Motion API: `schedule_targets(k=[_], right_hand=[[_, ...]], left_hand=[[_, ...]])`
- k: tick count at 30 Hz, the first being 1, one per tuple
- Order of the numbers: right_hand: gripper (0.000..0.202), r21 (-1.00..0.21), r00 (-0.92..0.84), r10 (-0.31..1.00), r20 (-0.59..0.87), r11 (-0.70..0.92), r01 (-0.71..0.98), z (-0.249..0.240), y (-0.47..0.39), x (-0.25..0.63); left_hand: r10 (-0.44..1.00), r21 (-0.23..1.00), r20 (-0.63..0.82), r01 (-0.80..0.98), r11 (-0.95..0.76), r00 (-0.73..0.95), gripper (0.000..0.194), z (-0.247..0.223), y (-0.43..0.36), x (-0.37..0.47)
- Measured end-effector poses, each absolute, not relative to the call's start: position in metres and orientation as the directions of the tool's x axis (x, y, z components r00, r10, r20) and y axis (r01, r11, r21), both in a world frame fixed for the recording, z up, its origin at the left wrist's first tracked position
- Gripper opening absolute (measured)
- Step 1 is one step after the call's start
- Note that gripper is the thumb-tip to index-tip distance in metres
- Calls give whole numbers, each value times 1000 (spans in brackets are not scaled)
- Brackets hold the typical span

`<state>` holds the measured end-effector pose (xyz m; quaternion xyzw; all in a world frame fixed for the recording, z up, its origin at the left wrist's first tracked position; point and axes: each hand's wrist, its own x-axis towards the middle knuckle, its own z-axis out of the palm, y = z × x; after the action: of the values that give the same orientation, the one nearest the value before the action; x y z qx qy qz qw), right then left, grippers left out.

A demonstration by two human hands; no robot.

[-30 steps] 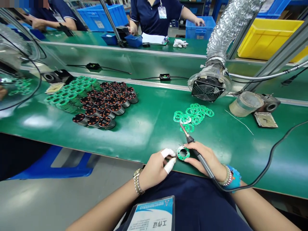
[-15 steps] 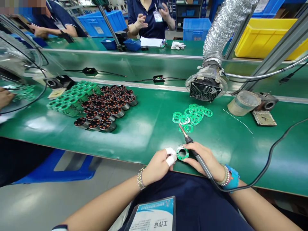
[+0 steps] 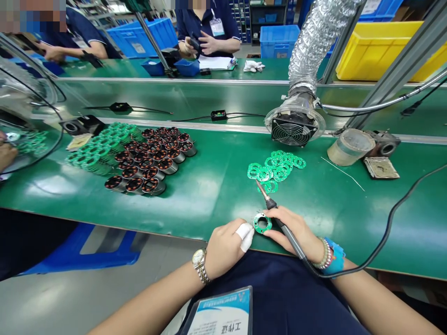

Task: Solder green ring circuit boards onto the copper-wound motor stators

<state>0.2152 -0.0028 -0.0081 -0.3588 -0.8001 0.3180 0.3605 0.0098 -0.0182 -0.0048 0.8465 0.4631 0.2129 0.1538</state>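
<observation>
My right hand (image 3: pixel 296 231) holds a soldering iron (image 3: pixel 290 238), its metal tip pointing up and away toward the loose boards. Thumb and forefinger of the same hand grip a green ring-shaped circuit board (image 3: pixel 258 228) by its right side. What lies beneath the board is hidden. My left hand (image 3: pixel 226 244), with white coverings on its fingertips, is closed at the board's left edge; whatever it pinches cannot be made out. Just beyond the iron's tip lies a loose pile of green ring boards (image 3: pixel 280 174).
Left on the green bench (image 3: pixel 216 186) stand rows of copper-wound motor stators (image 3: pixel 152 187) and stacks of green rings (image 3: pixel 91 160). A fan with a foil duct (image 3: pixel 293 132) hangs at the back. Right are a tub (image 3: pixel 349 148) and a soldering sponge (image 3: pixel 381 168). Co-workers sit nearby.
My left hand has turned over at the board's edge, its wrist rolling so the watch face shows. My right hand keeps its hold on iron and board. The view has shifted slightly.
</observation>
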Motion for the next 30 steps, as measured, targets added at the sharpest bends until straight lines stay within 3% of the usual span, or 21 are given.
schedule_targets(k=[2,4,6,8,16,21,26,30], right_hand=[[27,-765,-484,802,349,542,347,-9,-3,215],[27,-762,-482,801,355,546,348,-10,-3,216],[27,-761,-480,799,362,550,343,-11,-4,216],[27,-764,-480,799,361,549,339,-12,-4,216],[27,-769,-487,800,350,542,339,-11,-2,216],[26,-765,-485,802,350,543,346,-11,-3,215],[26,-767,-487,805,338,536,353,-10,-3,216],[26,-770,-486,805,341,535,347,-10,-3,216]], left_hand=[[913,693,3,657,-296,408,24,0,-15,16],[882,883,-282,462,84,378,25,3,-12,19],[782,886,-463,250,392,416,24,5,-11,17],[740,860,-502,169,481,448,26,5,-11,11],[861,936,-341,217,277,376,18,-8,-11,5],[943,959,-129,279,40,306,12,-18,-12,6],[936,890,131,377,-256,326,7,-16,-10,3],[942,891,90,397,-221,322,12,-7,-9,14]])
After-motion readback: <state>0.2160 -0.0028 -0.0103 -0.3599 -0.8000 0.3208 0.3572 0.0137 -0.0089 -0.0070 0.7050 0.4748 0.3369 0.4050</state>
